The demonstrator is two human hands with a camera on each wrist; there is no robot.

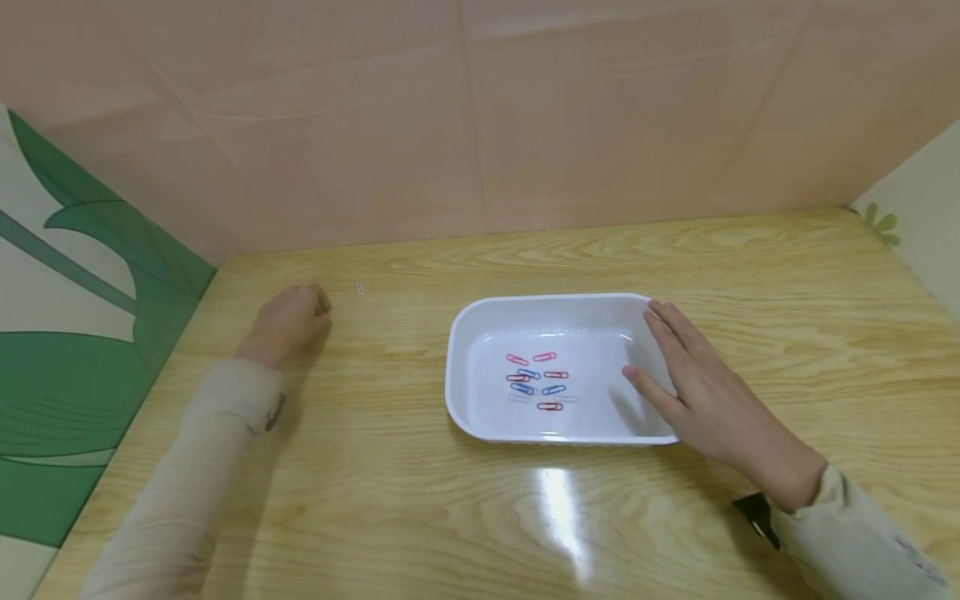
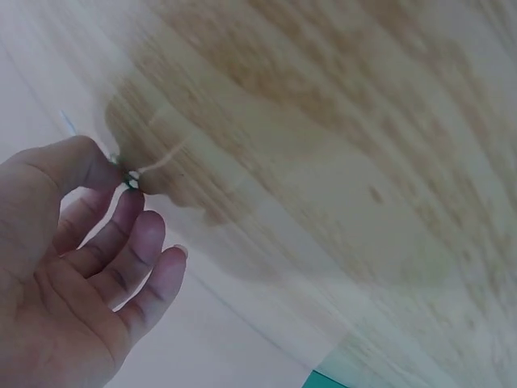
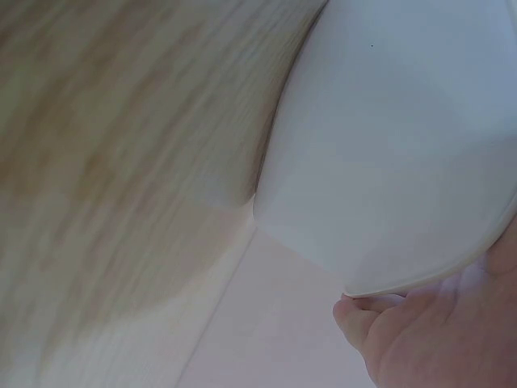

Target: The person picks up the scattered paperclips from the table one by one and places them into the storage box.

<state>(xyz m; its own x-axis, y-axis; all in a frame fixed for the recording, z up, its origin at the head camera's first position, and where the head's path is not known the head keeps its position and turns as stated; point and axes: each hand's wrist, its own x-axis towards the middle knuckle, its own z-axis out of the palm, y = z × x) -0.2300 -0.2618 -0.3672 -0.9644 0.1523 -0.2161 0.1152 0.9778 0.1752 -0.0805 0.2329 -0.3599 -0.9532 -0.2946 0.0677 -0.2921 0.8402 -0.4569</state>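
Note:
My left hand (image 1: 291, 321) is at the table's far left. In the left wrist view, its thumb and index fingertip pinch a small greenish-white paper clip (image 2: 132, 179), mostly hidden by the fingers. A pale paper clip (image 1: 360, 288) lies on the table just right of that hand. The white tray (image 1: 555, 439) stands right of centre, holding several paper clips: red (image 1: 556, 375), blue (image 1: 553, 389), pink (image 1: 544, 357) and pale ones. My right hand (image 1: 705, 400) rests on the tray's right rim, fingers straight and thumb extending over the inside.
The wooden table (image 1: 360, 500) meets a pinkish wall covering (image 1: 480, 125) at the back. A green leaf-patterned panel (image 1: 67, 392) borders the left side, and a pale panel (image 1: 918, 208) the right. Light glares off the table in front of the tray.

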